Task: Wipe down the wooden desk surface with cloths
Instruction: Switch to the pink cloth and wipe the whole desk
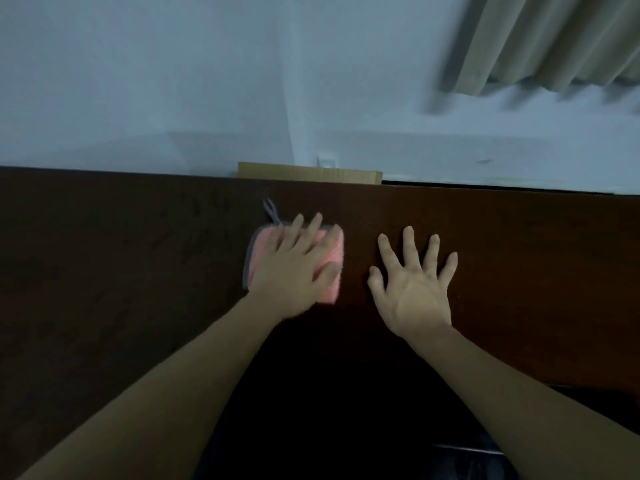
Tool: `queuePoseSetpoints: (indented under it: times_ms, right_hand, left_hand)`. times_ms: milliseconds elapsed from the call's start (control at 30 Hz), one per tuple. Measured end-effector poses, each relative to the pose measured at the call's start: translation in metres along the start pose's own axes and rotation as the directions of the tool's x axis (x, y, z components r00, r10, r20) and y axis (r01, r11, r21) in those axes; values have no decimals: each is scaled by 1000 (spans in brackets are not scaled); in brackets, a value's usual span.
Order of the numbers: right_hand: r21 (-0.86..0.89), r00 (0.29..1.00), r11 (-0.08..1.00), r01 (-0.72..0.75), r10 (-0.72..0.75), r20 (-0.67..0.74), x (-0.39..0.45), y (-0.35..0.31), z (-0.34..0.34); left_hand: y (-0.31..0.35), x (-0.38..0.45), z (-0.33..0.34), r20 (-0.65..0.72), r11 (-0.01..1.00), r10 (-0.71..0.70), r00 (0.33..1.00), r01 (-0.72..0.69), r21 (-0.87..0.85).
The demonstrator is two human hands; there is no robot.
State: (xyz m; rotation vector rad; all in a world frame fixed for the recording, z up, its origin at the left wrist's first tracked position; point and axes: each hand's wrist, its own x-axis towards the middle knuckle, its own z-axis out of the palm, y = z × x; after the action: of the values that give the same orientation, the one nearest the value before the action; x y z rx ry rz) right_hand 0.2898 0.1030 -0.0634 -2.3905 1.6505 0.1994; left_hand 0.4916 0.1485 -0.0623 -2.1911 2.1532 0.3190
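Note:
A folded pink cloth (pixel 331 259) with a grey edge and a grey hanging loop lies on the dark wooden desk (pixel 121 254) near its middle. My left hand (pixel 298 268) presses flat on the cloth with straight, spread fingers; it is blurred. My right hand (pixel 414 282) lies flat on the bare wood just right of the cloth, fingers spread, holding nothing.
A cardboard piece (pixel 308 172) stands behind the desk's far edge against the white wall (pixel 173 81). A small white wall fitting (pixel 326 161) sits above it. A beige curtain (pixel 554 39) hangs at the upper right. The desk's near edge runs by my right forearm.

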Motion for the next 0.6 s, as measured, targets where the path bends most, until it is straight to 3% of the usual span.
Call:
queuePoseSetpoints:
  times_ms: [100, 200, 333, 600]
  right_hand:
    - [-2, 1000, 1000, 0, 0, -1, 0, 0, -1]
    - [-29, 1000, 1000, -4, 3, -18, -1, 0, 0]
    - [-38, 1000, 999, 9, -10, -20, 0, -1, 1]
    - [-26, 999, 999, 26, -27, -39, 0, 1, 3]
  left_hand:
    - [15, -57, 9, 59, 999, 44, 997, -43, -9]
    - [21, -80, 17, 52, 1000, -3, 999, 3, 5]
    - [13, -53, 11, 65, 1000, -17, 998, 17, 5]
    - [-12, 42, -2, -42, 988, -146, 988, 147, 38]
